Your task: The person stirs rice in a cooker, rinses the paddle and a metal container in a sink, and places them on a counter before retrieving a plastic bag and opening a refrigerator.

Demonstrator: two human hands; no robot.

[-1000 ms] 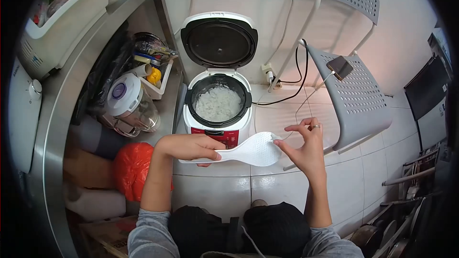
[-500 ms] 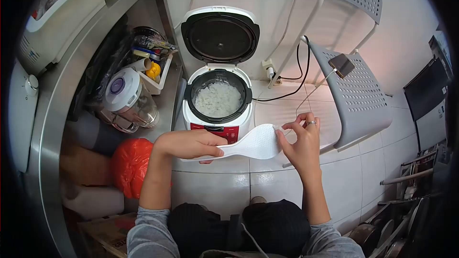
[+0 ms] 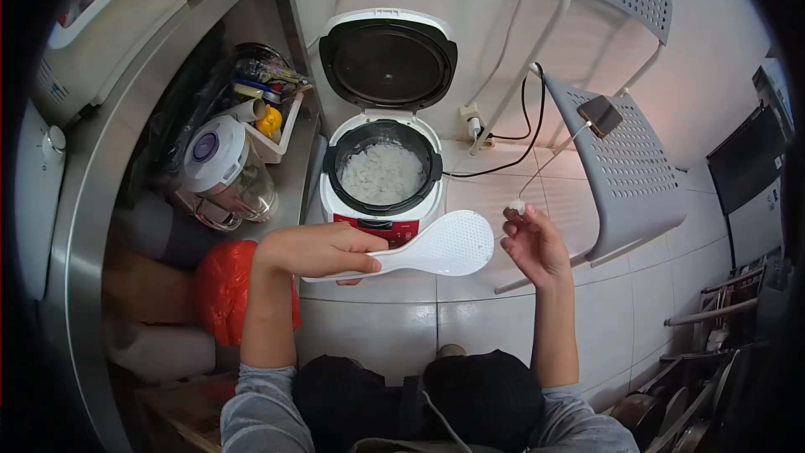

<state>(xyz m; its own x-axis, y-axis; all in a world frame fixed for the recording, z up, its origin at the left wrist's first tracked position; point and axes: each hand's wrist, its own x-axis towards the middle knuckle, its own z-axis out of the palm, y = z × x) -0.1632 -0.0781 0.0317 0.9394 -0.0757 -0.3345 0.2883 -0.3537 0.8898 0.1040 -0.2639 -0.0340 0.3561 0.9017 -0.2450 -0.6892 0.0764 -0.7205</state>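
My left hand (image 3: 323,252) is closed round the handle of a white rice paddle (image 3: 449,245), its dimpled blade pointing right. To the right of the blade and apart from it, my right hand (image 3: 537,243) has a small white clump of rice (image 3: 516,206) at its fingertips. Behind the paddle stands a white and red rice cooker (image 3: 334,193) with its lid (image 3: 387,63) raised. Cooked rice (image 3: 381,172) lies in the dark inner pot. The paddle's blade hides part of the cooker's lower front.
A grey chair (image 3: 629,168) on the right carries a phone (image 3: 599,116) on a charging cable. To the left, a metal shelf (image 3: 84,285) holds a blender jug (image 3: 231,168) and a tray of small items. Below sits a red plastic bag (image 3: 231,294).
My right hand has come away from the paddle's blade, up and to the right, with the rice clump at its fingertips. The paddle has shifted slightly left.
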